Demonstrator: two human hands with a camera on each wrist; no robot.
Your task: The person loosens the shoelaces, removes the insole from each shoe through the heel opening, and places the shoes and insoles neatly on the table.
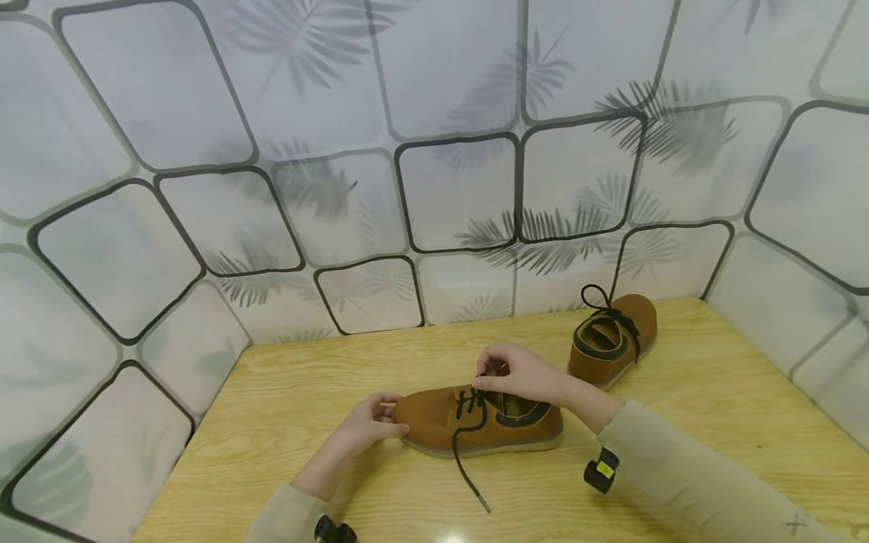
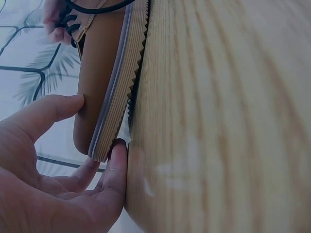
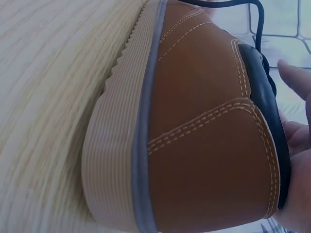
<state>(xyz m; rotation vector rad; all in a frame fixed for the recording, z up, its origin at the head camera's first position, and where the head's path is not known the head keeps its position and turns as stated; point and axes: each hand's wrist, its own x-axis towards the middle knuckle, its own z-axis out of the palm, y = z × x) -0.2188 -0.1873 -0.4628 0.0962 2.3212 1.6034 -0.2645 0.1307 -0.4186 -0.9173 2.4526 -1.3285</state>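
A brown leather shoe [image 1: 434, 415] with a pale ridged sole lies on the table, toe to the left. My left hand [image 1: 370, 426] holds its toe; in the left wrist view the thumb presses the leather upper [image 2: 97, 82] while fingertips reach under the sole, which is lifted slightly there. Over the lacing, my right hand [image 1: 516, 373] pinches the dark shoelace near the top eyelets with thumb and forefinger. One loose lace end [image 1: 468, 475] trails down the shoe's near side onto the table. The right wrist view shows the stitched heel [image 3: 209, 170] and dark collar [image 3: 265, 107] beside the right hand.
Behind the right forearm stands a second brown shoe [image 1: 645, 317], its dark lace tied in a bow with a loop sticking up. The wooden table [image 1: 305, 377] meets patterned wall panels [image 1: 455, 196] at the back and sides.
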